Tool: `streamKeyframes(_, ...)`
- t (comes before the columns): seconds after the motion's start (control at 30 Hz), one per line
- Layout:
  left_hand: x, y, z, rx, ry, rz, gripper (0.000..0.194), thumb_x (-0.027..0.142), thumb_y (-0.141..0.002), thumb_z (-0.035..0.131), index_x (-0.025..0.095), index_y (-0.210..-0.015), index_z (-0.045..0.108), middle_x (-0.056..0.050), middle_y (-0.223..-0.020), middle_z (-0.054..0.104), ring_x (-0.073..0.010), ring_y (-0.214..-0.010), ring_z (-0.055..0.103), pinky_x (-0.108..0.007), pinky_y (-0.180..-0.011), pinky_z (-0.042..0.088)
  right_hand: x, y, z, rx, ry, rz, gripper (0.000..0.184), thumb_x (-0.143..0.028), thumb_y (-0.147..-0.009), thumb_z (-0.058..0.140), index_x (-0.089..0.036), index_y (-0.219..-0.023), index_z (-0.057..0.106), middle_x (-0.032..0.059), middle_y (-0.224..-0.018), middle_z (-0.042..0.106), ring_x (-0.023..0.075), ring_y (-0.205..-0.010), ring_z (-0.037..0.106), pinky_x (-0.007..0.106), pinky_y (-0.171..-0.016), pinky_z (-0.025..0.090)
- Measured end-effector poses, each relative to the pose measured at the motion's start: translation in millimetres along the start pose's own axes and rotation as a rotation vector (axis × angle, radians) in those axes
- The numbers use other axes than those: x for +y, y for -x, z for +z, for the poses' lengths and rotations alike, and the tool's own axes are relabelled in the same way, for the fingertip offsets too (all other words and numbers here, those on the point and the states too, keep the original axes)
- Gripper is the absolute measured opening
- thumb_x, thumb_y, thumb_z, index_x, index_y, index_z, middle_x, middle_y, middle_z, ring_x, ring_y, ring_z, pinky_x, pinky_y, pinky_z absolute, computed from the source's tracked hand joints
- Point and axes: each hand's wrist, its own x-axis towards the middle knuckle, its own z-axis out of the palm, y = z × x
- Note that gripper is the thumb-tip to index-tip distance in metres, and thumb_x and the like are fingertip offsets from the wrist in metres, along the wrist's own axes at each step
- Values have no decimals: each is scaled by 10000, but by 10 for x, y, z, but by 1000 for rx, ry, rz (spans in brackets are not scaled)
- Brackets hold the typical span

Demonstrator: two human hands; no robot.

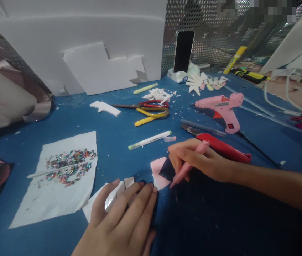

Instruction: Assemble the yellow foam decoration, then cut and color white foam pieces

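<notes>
My right hand [197, 160] grips a pink marker [187, 168] like a pen, its tip down on a small pink piece [157, 174] lying on the blue table [119, 128]. A dark flat bit sits under the fingers next to the tip. My left hand [124, 217] lies flat with fingers stretched out, pressing on white foam pieces [119, 190] close to the pink piece.
A white paper sheet [57, 185] with glitter lies left. Scissors [151, 111], a white marker [149, 140], a red cutter [220, 146] and a pink glue gun [222, 108] lie beyond the hands. A phone [183, 51] leans on a mesh panel; white foam boards [103, 67] stand behind.
</notes>
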Motion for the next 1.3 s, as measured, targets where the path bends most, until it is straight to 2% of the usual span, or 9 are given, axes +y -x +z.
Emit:
streamKeyframes(0.13,8,-9,-6,-2,13,-6,275,302,-956,513,183,-1138,682,8,-1160,719,-165,-1072,610,-374,-1196,119,4,1,-1,43,44,-31,457,-403,-1008,411,-119,-717,620,27,-694,591,90,-607,577,201,-554,470)
streamKeyframes(0.27,12,-16,-10,5,16,-6,278,306,-966,498,178,-1129,683,12,-1147,724,-167,-1068,609,-365,-1197,117,12,1,-2,2,-2,-6,492,-410,-1013,392,-112,-687,608,27,-659,587,85,-556,563,191,-501,452)
streamKeyframes(0.37,12,-12,-11,-2,17,-11,275,302,-963,504,179,-1129,685,10,-1152,722,-162,-1056,612,-363,-1197,114,9,-1,0,44,15,-23,461,-397,-1011,410,-107,-724,625,34,-721,592,88,-608,588,195,-544,478)
streamKeyframes(0.5,12,-3,-10,-11,21,-16,280,311,-954,519,188,-1147,681,10,-1170,715,-162,-1069,613,-371,-1197,107,6,4,2,13,-8,0,497,-429,-1009,399,-109,-691,607,32,-682,586,86,-561,569,193,-501,459)
streamKeyframes(0.6,14,-5,-12,-9,18,-10,284,312,-960,513,183,-1152,678,6,-1168,716,-159,-1079,607,-367,-1195,110,14,8,-1,48,14,-21,474,-425,-1006,413,-109,-719,620,34,-711,590,92,-594,585,200,-533,474)
streamKeyframes(0.7,14,-6,-12,-6,7,-8,280,315,-968,499,184,-1134,682,14,-1159,719,-152,-1074,604,-368,-1195,114,24,4,-5,18,4,-12,506,-422,-1013,390,-105,-684,607,29,-657,582,84,-541,560,193,-492,452)
streamKeyframes(0.83,8,2,-1,-12,-2,-5,283,316,-969,493,185,-1141,676,15,-1167,716,-150,-1085,597,-371,-1194,115,23,-7,-6,39,5,-22,493,-405,-1013,395,-97,-694,610,41,-688,600,91,-578,590,190,-505,475)
streamKeyframes(1.17,7,34,-33,-37,-18,0,295,324,-966,502,183,-1166,667,12,-1179,711,-148,-1102,596,-371,-1199,107,29,19,-5,28,21,-53,549,-422,-1023,357,-109,-626,572,29,-581,594,71,-502,540,175,-474,432)
streamKeyframes(1.3,14,38,-5,12,-49,21,286,315,-966,509,189,-1165,670,13,-1141,726,-140,-1089,601,-376,-1200,119,4,7,0,54,41,-112,480,-367,-1022,379,-95,-705,615,31,-675,602,74,-565,578,180,-521,450)
